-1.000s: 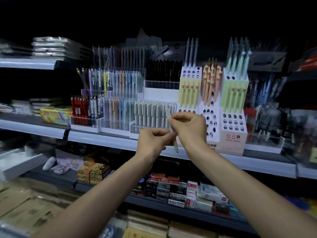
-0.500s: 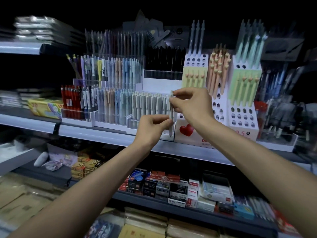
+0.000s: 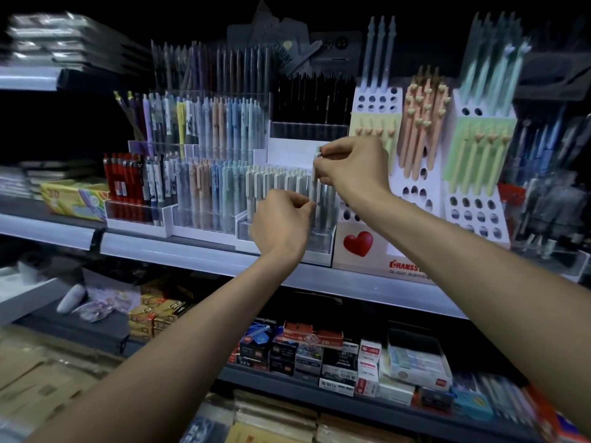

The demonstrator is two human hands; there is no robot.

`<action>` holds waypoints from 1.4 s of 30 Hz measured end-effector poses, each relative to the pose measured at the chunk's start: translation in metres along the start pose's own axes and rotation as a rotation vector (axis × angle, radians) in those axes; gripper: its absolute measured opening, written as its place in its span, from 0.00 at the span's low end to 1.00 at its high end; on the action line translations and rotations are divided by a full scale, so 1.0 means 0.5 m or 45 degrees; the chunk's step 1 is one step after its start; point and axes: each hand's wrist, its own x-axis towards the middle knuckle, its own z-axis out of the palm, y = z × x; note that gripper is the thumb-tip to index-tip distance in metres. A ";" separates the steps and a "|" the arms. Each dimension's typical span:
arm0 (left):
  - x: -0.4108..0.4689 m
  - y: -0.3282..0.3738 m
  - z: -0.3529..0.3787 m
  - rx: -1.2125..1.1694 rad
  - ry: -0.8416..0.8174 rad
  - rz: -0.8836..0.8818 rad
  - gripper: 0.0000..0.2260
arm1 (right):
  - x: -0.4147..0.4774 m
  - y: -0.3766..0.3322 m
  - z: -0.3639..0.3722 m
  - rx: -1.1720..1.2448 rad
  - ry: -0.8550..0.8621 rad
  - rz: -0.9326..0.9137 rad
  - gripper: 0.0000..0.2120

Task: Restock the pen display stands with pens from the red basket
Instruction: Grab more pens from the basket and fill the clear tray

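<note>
One camera sits on the person's head. It looks forward at the pen stands (image 3: 204, 231), up close. The left arm (image 3: 160, 362) shows at 7 o'clock, the right arm (image 3: 479, 282) at 4 o'clock.

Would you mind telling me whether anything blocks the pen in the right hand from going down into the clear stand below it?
Nothing visible blocks it. The right hand holds the pen upright over the clear stand, at the right end of its pale pens; the left hand pinches its lower part. The slot itself is blurred.
</note>
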 end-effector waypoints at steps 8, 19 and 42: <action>0.003 0.000 0.021 0.097 0.018 -0.038 0.05 | 0.008 0.023 0.005 -0.015 0.016 0.064 0.06; -0.011 -0.028 0.031 0.139 -0.045 -0.151 0.07 | -0.025 0.039 0.015 -0.031 -0.059 0.114 0.07; 0.000 -0.020 0.038 0.166 0.080 -0.063 0.10 | 0.002 0.013 0.038 -0.142 0.034 0.147 0.08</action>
